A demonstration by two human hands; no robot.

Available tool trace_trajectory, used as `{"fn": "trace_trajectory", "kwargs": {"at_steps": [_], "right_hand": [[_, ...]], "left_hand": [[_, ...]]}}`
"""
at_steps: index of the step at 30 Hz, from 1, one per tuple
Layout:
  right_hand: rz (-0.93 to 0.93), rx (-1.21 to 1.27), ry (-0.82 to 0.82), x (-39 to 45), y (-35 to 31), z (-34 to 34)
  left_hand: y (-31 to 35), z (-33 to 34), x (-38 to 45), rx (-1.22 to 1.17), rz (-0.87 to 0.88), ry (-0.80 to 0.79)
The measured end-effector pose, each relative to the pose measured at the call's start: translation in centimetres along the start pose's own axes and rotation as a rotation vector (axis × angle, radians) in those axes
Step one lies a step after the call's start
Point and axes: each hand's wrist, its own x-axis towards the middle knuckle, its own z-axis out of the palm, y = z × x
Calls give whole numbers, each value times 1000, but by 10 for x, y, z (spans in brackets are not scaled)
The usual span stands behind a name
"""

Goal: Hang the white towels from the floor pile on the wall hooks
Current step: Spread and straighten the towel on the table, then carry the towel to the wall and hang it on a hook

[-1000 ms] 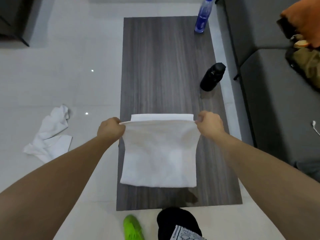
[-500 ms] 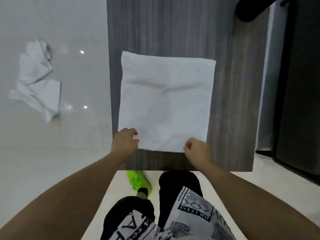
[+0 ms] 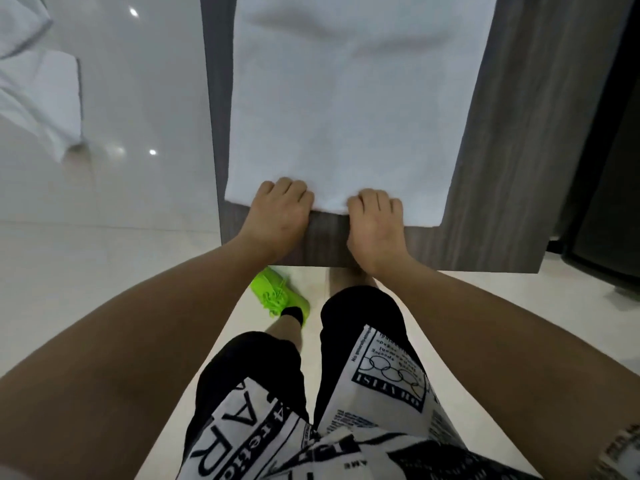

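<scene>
A white towel (image 3: 349, 109) lies flat on the dark wood-grain table (image 3: 519, 140). My left hand (image 3: 277, 213) and my right hand (image 3: 375, 223) rest side by side on the towel's near edge, fingers curled over the hem, gripping it. A second crumpled white towel (image 3: 38, 88) lies on the glossy white floor at the upper left, partly cut off by the frame. No wall hooks are in view.
The table's near edge (image 3: 415, 268) runs just below my hands. My legs in black and white printed shorts (image 3: 311, 410) and a bright green shoe (image 3: 277, 296) stand on the white floor. A dark sofa base (image 3: 609, 202) borders the right side.
The towel went from held up by its top corners to lying flat on the table. My hands moved to its near edge and closer together. The camera tilted further down.
</scene>
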Motion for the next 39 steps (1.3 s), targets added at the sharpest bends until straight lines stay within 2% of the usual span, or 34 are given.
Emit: {"fn": "trace_trajectory", "kwargs": {"at_steps": [4, 8, 11, 15, 21, 26, 29, 32, 36, 39], "right_hand": [[132, 158, -6, -12, -13, -32], [226, 276, 79, -25, -40, -92], [181, 203, 181, -34, -64, -153], [68, 125, 323, -42, -109, -257], [-279, 46, 697, -54, -221, -406], [-648, 29, 906, -69, -353, -503], [-861, -1, 943, -80, -440, -547], [-1036, 15, 954, -94, -529, -576], [-1245, 127, 935, -117, -648, -585], [-1403, 173, 924, -132, -736, -581]], "left_hand": [[6, -36, -12, -109, -115, -47], [5, -95, -45, -309, -185, 72], [-10, -155, -71, -288, -129, 169], [-42, -258, -112, -146, -194, 273], [-104, -400, -241, -76, -279, 615], [-160, -485, -383, 115, -428, 857], [-189, -512, -473, 225, -541, 963], [-212, -524, -561, 299, -724, 1021], [-238, -524, -673, 334, -917, 1116], [-254, -514, -753, 391, -1058, 1130]]}}
